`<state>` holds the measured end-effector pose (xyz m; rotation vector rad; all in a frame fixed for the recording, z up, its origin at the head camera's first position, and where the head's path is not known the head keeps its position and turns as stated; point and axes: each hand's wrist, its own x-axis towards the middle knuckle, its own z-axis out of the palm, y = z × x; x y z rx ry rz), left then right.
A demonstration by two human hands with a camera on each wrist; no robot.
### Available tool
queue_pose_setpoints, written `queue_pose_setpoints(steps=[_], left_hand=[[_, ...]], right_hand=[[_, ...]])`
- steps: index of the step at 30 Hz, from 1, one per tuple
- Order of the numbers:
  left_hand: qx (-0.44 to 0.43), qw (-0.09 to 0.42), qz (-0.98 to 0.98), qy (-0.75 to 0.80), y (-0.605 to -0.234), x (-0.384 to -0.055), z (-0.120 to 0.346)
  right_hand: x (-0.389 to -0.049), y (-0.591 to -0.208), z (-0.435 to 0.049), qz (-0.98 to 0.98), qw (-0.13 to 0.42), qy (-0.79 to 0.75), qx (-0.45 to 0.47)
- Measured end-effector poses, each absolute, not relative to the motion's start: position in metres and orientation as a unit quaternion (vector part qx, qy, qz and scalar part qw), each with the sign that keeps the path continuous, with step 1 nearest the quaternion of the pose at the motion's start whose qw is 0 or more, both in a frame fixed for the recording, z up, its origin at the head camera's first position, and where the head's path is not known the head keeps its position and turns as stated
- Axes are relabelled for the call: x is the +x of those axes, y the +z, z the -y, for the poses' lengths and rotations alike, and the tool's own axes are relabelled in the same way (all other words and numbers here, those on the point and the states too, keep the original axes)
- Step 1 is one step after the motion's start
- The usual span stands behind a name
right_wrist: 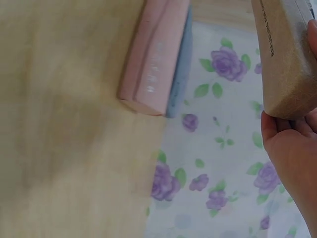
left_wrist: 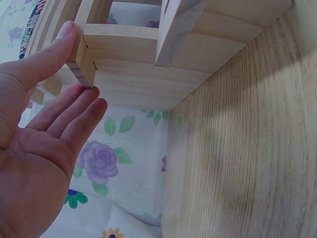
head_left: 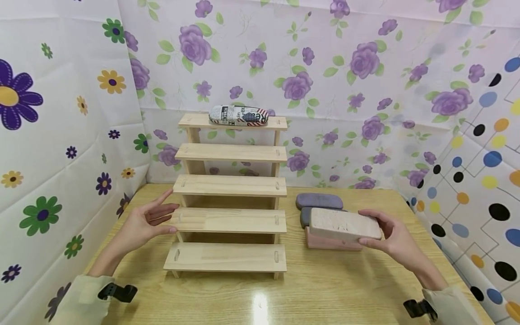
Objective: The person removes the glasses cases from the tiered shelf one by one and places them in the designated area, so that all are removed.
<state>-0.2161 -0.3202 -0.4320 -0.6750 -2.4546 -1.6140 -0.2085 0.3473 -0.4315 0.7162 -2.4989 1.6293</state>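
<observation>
My right hand (head_left: 396, 237) grips a beige glasses case (head_left: 343, 224) by its right end, thumb in front and fingers behind. In the right wrist view, the held case (right_wrist: 287, 59) shows small dark lettering along its side. It is above a pink glasses case (head_left: 331, 240); a dark grey-blue case (head_left: 305, 217) and a purple case (head_left: 318, 201) lie behind that. My left hand (head_left: 144, 223) holds the left end of the second-lowest board of a wooden stepped rack (head_left: 231, 220). In the left wrist view, thumb and fingertips (left_wrist: 91, 94) span that board's end.
A newspaper-print glasses case (head_left: 239, 115) lies on the rack's top board (head_left: 278, 123). The rack stands on a wood-grain table (head_left: 325, 289). Patterned cloth walls (head_left: 325, 90) enclose the back and both sides.
</observation>
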Motion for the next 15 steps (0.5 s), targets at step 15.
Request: queue_pose_setpoints(steps=[15], left_hand=[[-0.223,0.063,0.814,-0.532,-0.432,-0.216,0.32]], right_hand=[[-0.193,-0.457,-0.355,0.821,0.003,0.523,0.231]])
